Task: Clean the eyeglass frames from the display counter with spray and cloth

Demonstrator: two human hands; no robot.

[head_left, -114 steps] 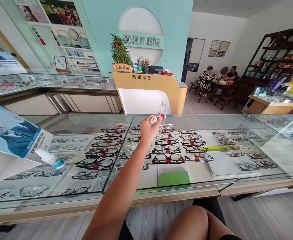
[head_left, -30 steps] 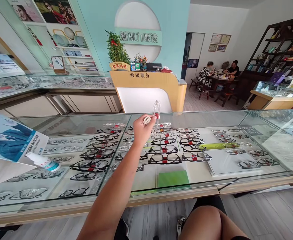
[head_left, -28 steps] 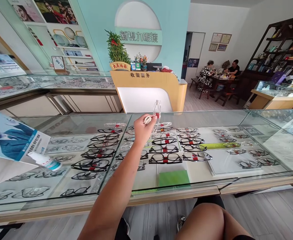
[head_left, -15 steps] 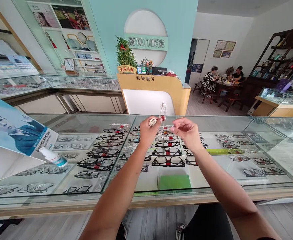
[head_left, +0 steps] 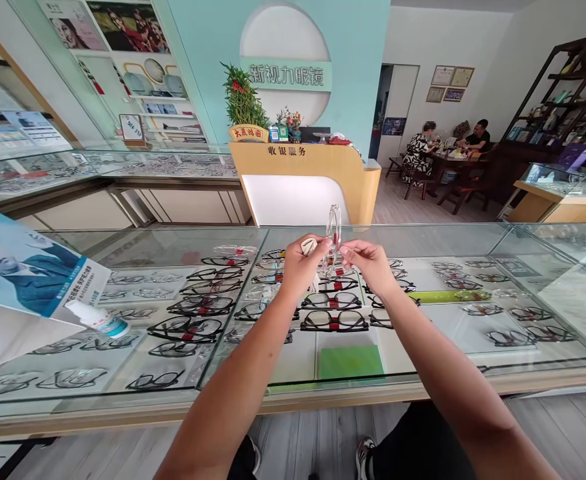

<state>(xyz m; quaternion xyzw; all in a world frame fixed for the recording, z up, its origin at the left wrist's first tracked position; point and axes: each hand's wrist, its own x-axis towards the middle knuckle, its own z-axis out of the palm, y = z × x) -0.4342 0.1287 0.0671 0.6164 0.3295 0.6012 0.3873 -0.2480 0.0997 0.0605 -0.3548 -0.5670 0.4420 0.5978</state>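
Above the glass counter I hold a pair of clear-framed eyeglasses (head_left: 335, 217) on end, with a red tag at the bridge. My left hand (head_left: 303, 263) grips the frame from the left side. A pale folded cloth (head_left: 309, 247) is tucked in the same hand, and part of it hangs below the palm. From the right, the thumb and fingers of my right hand (head_left: 367, 263) pinch together at the frame near the red tag. Beneath both hands, rows of dark-framed eyeglasses (head_left: 333, 321) lie inside the case.
On the glass counter (head_left: 397, 241) at left stand a cardboard display (head_left: 37, 273) and a tilted white spray bottle (head_left: 100, 319). Inside the case lies a green box (head_left: 350, 362). A wooden reception desk (head_left: 367, 193) is ahead. Two people sit at a table (head_left: 445, 162) at far right.
My right hand has moved in to the eyeglasses, its fingers closing at the frame. The eyeglasses have shifted slightly right in view, and more of the cloth shows under my left hand.
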